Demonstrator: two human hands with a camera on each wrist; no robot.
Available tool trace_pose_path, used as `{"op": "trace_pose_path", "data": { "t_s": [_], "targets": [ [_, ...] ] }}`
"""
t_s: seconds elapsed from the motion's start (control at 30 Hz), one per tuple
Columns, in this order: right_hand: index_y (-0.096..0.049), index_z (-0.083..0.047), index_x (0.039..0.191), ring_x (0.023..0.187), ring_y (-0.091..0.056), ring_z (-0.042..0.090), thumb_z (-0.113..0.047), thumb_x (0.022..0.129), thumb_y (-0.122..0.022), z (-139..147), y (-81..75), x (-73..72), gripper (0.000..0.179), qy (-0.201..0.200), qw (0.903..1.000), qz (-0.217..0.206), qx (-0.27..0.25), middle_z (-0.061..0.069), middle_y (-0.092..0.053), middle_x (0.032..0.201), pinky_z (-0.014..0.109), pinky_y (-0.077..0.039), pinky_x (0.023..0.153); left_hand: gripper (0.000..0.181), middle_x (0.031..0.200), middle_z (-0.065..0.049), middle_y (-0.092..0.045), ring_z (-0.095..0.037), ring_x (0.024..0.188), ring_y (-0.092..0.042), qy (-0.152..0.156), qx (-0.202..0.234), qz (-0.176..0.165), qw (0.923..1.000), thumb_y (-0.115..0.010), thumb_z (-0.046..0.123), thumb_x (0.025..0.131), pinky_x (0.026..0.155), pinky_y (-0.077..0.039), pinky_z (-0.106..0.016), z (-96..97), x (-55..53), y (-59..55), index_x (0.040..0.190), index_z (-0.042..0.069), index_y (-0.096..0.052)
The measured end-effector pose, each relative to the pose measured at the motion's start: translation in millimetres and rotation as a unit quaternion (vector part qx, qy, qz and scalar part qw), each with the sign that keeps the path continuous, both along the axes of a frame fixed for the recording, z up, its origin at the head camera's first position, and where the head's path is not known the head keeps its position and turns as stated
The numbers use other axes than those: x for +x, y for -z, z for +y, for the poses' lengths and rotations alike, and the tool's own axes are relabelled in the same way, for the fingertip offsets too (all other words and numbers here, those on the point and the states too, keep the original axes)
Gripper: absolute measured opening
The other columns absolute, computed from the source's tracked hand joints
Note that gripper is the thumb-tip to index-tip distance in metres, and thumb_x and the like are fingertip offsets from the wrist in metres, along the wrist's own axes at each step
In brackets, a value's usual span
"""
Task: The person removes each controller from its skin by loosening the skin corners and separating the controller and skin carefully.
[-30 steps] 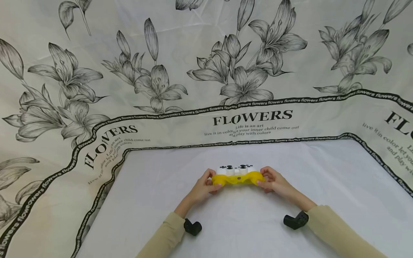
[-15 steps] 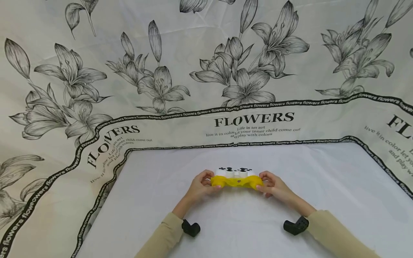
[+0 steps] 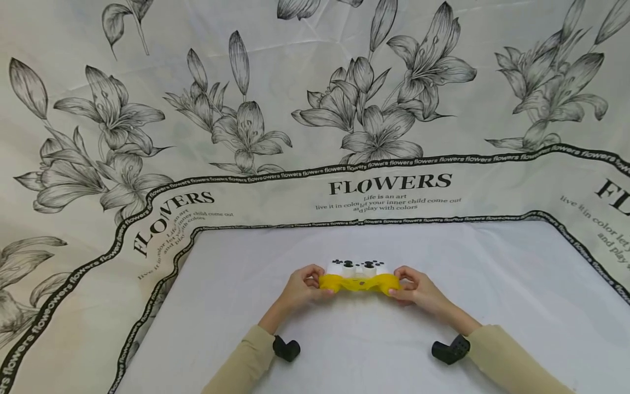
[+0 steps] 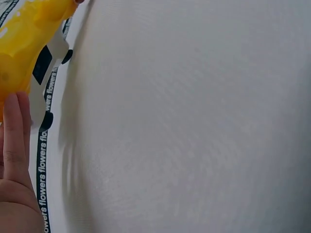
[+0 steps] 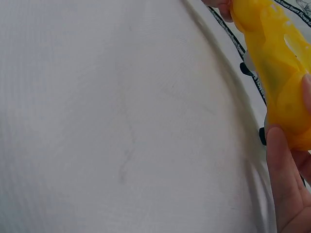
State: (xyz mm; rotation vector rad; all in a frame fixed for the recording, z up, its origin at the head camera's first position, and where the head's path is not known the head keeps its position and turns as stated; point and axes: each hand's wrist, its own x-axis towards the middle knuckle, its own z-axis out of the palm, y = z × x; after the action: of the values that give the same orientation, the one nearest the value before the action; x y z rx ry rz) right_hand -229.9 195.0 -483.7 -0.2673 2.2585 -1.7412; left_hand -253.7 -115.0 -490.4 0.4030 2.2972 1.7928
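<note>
A white game controller with black buttons and sticks sits partly inside a yellow silicone cover just above the white table cloth. My left hand grips the cover's left end, fingers curled round it. My right hand grips the right end the same way. In the left wrist view the yellow cover lies against my left hand's fingers. The right wrist view has the yellow cover close up beside my right hand's fingers.
A cloth backdrop printed with grey lilies and the word FLOWERS rises behind and beside the table. Black wrist camera mounts sit under my beige sleeves. White cloth spreads around the hands on all sides.
Both hands have drawn the controller and cover slightly nearer to me, and the hands sit a little closer together on the cover.
</note>
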Motion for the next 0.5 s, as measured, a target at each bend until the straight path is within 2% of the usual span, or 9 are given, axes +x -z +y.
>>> {"op": "trace_pose_path", "data": {
  "t_s": [0.13,0.23,0.37,0.5],
  "targets": [
    [-0.045,0.002,0.108,0.073,-0.059,0.006,-0.011,0.087,-0.069,-3,-5.8,0.7,0.035,0.016,0.9997,0.015,0.013,0.010,-0.053,0.102,0.021,-0.055,0.065,0.040,0.087,-0.002,-0.049,-0.008,0.068,-0.050,-0.008,-0.014,-0.009,0.9998,-0.079,0.006,0.076,0.058,-0.043,-0.015,-1.0,-1.3,0.1,0.108,0.001,-0.057],
    [-0.045,0.006,0.111,0.074,-0.061,0.007,-0.012,0.088,-0.068,-7,-12.7,0.8,0.037,0.018,0.9996,0.020,0.013,0.013,-0.051,0.104,0.023,-0.058,0.068,0.043,0.094,-0.006,-0.057,-0.007,0.072,-0.056,-0.027,-0.014,-0.019,0.9993,-0.077,0.012,0.080,0.063,-0.048,-0.014,-2.1,-0.4,1.6,0.116,-0.002,-0.058],
    [-0.047,0.008,0.125,0.079,-0.066,0.012,-0.016,0.089,-0.067,-10,-20.2,1.5,0.048,0.039,0.9989,0.008,0.025,0.014,-0.054,0.104,0.028,-0.059,0.072,0.044,0.098,-0.014,-0.067,-0.008,0.078,-0.064,-0.042,0.001,-0.038,0.9984,-0.076,0.016,0.081,0.072,-0.056,-0.019,-1.5,2.8,1.2,0.115,-0.007,-0.060],
    [-0.049,0.012,0.129,0.082,-0.069,0.015,-0.020,0.089,-0.069,-10,-22.4,1.8,0.055,0.073,0.9963,-0.003,0.045,0.023,-0.065,0.108,0.030,-0.059,0.074,0.040,0.101,-0.012,-0.065,-0.008,0.082,-0.063,-0.043,0.016,-0.041,0.9981,-0.075,0.017,0.083,0.076,-0.056,-0.021,2.0,3.4,-0.9,0.113,-0.004,-0.060]
  ]
}}
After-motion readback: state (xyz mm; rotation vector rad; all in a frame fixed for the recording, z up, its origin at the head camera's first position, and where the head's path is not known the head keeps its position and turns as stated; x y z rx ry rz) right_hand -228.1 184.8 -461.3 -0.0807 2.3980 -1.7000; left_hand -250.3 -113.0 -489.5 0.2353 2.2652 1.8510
